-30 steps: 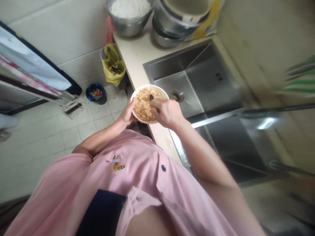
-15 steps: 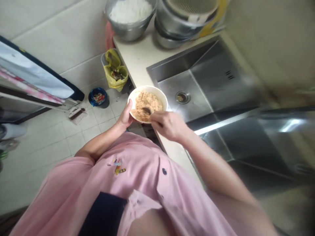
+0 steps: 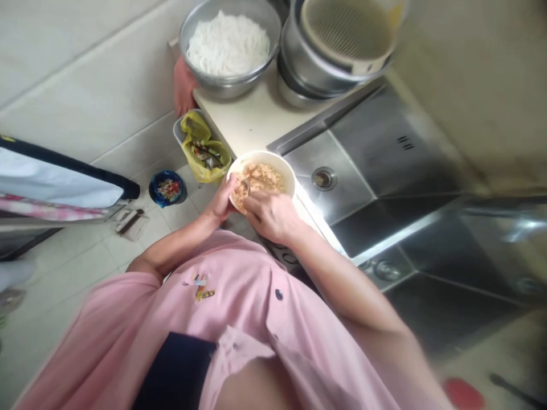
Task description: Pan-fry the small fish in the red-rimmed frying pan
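Fingers of your right hand are curled together around the handle of a spoon, whose tip is sunk in the food; your left hand cups the near-left side of the bowl, thumb hooked over the rim and the other fingers hidden beneath it. You hold the white bowl, filled with a brownish crumbly mix, over the front edge of the counter, just left of the steel sink. Farther back on the counter stand a metal basin of white noodles and, beside it, stacked steel pots with a beige strainer on top. Down on the tiled floor, left of the counter, sit a bin lined with a yellow bag and a small blue bowl.
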Motion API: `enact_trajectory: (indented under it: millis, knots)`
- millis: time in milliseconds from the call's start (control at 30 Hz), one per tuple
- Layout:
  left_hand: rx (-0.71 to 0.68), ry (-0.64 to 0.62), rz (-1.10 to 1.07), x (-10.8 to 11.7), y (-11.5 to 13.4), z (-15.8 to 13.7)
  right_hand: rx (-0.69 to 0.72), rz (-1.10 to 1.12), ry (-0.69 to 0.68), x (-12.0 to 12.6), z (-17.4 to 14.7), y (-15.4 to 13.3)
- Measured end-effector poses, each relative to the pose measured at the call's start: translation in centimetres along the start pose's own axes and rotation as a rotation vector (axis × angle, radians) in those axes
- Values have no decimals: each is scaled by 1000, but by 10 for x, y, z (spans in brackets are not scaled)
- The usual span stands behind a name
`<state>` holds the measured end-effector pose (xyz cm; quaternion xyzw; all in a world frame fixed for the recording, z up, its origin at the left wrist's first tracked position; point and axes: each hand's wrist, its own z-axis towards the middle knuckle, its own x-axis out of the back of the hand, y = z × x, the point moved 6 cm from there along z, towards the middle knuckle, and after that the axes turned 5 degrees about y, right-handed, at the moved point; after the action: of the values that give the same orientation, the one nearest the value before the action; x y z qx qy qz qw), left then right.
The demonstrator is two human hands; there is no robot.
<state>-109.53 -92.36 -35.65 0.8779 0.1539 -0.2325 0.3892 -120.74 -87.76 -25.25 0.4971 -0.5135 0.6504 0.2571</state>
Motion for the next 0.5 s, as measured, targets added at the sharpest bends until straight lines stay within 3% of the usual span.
enact_trajectory:
  millis: [67,200,367,500]
  knots:
    - [-31,-54,35,-6,3,1,-8,14,-15,1,-4,1]
    - [-48,-145,50,-14,4,2,-164,-62,110,13,-5,13]
    - [-130,-126,9,-14,13,2,72,23,-12,9,-1,-3]
    - [-102,-116,27,-14,13,4,-115,-73,105,20,5,11]
